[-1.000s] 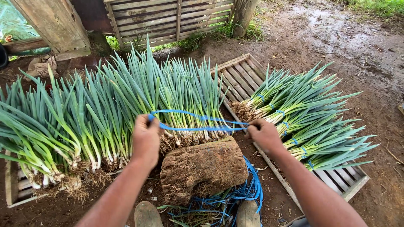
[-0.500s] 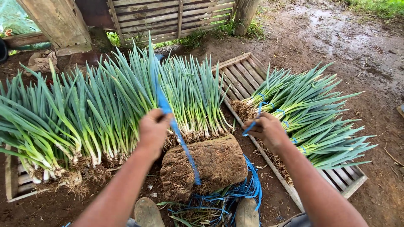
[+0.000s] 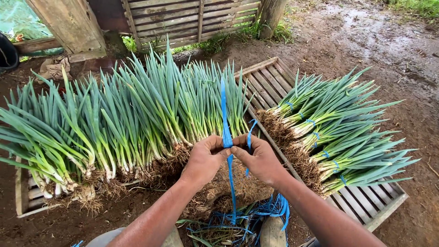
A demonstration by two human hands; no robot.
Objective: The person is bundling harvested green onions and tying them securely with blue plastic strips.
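blue strap [image 3: 225, 114] | pinched by both hands: left [image 3: 204, 160], right [image 3: 261, 158] | tied bundles [image 3: 338, 132] (blue bands) on right pallet [image 3: 375, 208]

The person is showing two bare forearms, with no sleeves, gloves, watch or rings appearing anywhere on them. The left hand [image 3: 205, 160] and the right hand [image 3: 261, 158] are both uncovered, with short nails showing on the thumbs. At the bottom edge, a grey-clad knee [image 3: 107, 238] is peeking into view on the left side, and the toe of a dull, mud-smeared boot [image 3: 273, 231] is showing near the middle; its material is hard to tell.
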